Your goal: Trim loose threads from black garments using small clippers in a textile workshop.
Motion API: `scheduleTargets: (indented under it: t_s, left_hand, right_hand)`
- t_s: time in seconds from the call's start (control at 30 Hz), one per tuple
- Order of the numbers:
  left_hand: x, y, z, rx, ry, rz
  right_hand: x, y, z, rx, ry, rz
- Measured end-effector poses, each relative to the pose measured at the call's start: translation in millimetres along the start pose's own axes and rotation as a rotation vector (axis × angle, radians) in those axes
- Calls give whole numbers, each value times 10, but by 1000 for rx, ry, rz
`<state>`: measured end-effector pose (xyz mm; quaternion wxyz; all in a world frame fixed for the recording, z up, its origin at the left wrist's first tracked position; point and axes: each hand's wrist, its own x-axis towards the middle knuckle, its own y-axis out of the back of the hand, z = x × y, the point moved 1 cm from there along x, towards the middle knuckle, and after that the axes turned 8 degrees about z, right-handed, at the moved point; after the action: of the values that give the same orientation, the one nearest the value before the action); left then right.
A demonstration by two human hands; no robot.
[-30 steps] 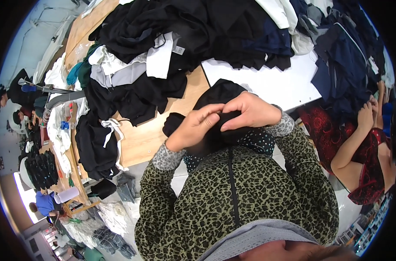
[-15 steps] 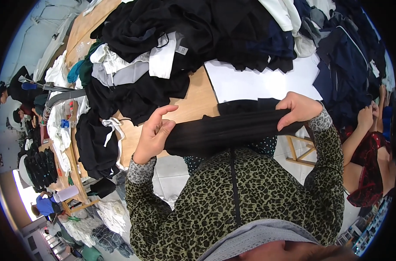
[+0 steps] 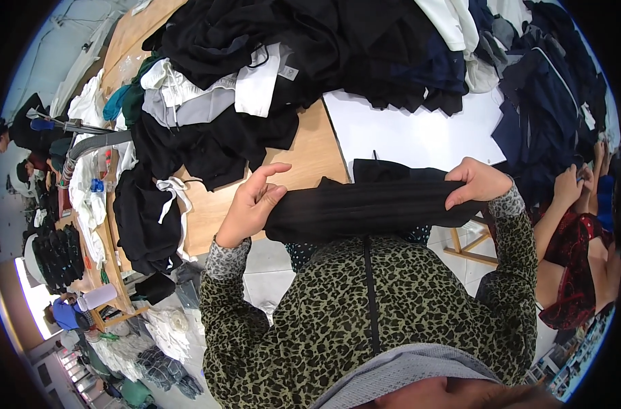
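Observation:
A black garment [image 3: 365,210] is stretched flat between my hands, just past the table's near edge. Its band has lengthwise ribs, like an elastic waistband. My left hand [image 3: 253,207] pinches the left end, with the forefinger pointing out above the thumb. At the right end, my right hand [image 3: 479,183] grips the cloth, thumb on the front and the other fingers hidden behind. More black cloth [image 3: 391,170] shows behind the band, over the table edge; whether it is the same piece I cannot tell.
Black garments [image 3: 290,41] are heaped at the back of the wooden table [image 3: 310,153], beside a white sheet [image 3: 406,126]. Navy garments [image 3: 542,102] are piled at the right. A co-worker's hand [image 3: 568,184] is nearby. A wooden stool [image 3: 470,255] stands below the table.
Both hands and the stretched black garment have shifted slightly to the right in the picture. The grip looks the same, and the cloth behind the band shows a little differently.

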<state>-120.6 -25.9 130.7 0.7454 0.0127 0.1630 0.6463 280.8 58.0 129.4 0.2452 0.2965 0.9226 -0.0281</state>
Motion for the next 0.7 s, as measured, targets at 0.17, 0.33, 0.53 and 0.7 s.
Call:
scheduleTargets:
  t_s: [0.17,0.33,0.53,0.7]
  left_hand:
    - [5,-29,-54,22,-15,21]
    - [50,-166,-112,-32,-21,-84]
    - [117,-304,-251,-124,288,-250]
    - [161,-533,-149,-375,309,-380]
  right_hand:
    - [27,4,16,-5,-23,-12]
    - [108,-7,70,-35,8,-29]
    - [201,-64,80,18,-1,-28]
    - [476,-234,82,-370,243,-95]
